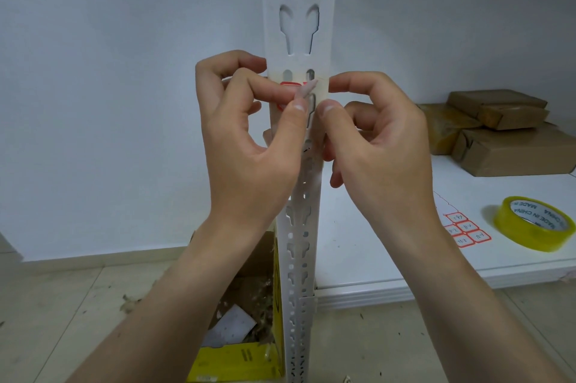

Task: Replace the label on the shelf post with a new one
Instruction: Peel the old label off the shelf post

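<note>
A white slotted shelf post (299, 24) rises through the middle of the view. A red-bordered label (288, 85) sits on it under a band of clear tape (321, 83). My left hand (249, 139) pinches a peeled-up corner of the label and tape between thumb and forefinger. My right hand (374, 139) is on the post's right side, its forefinger tip on the tape's right end and its thumb tip against the post just below. Much of the label is hidden behind my left fingers.
A white shelf board (405, 258) on the right carries a sheet of red-bordered labels (464, 231), a yellow roll of clear tape (533, 223) and several brown cardboard boxes (505, 133). A yellow box of scraps (237, 354) stands on the floor left of the post.
</note>
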`<state>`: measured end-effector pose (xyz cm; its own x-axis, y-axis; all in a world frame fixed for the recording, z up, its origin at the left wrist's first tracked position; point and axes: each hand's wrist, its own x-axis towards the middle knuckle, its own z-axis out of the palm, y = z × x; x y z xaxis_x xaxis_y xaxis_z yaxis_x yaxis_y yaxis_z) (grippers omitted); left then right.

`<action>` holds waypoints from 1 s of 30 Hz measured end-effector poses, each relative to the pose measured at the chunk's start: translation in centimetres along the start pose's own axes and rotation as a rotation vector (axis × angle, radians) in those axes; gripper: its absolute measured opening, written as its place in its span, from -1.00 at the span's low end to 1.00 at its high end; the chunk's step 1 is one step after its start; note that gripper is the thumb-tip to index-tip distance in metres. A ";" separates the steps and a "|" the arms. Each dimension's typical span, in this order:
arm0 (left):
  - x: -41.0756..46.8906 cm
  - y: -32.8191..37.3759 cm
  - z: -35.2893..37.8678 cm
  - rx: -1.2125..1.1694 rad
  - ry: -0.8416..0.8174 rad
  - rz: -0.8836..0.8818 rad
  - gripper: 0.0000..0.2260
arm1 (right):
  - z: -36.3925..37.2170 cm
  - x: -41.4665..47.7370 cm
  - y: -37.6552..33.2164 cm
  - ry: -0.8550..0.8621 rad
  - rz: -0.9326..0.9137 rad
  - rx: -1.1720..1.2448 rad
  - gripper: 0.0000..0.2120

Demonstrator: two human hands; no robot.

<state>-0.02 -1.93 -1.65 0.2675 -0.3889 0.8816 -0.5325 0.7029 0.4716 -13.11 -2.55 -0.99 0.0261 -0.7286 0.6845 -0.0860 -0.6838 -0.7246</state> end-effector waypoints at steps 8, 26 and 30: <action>0.1 0.3 -0.2 0.134 0.020 0.100 -0.85 | 0.1 0.0 0.0 0.007 -0.002 0.015 -0.91; 0.3 0.0 -0.1 0.174 0.081 0.121 -0.87 | 0.1 0.0 -0.1 0.004 -0.002 0.005 -0.89; 0.5 0.0 -0.2 0.172 0.086 0.134 -0.88 | 0.0 0.0 -0.1 0.003 -0.004 0.003 -0.88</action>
<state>0.31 -2.00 -1.26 0.2483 -0.2418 0.9380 -0.6949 0.6302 0.3464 -13.06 -2.46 -0.94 0.0234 -0.7258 0.6875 -0.0834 -0.6867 -0.7221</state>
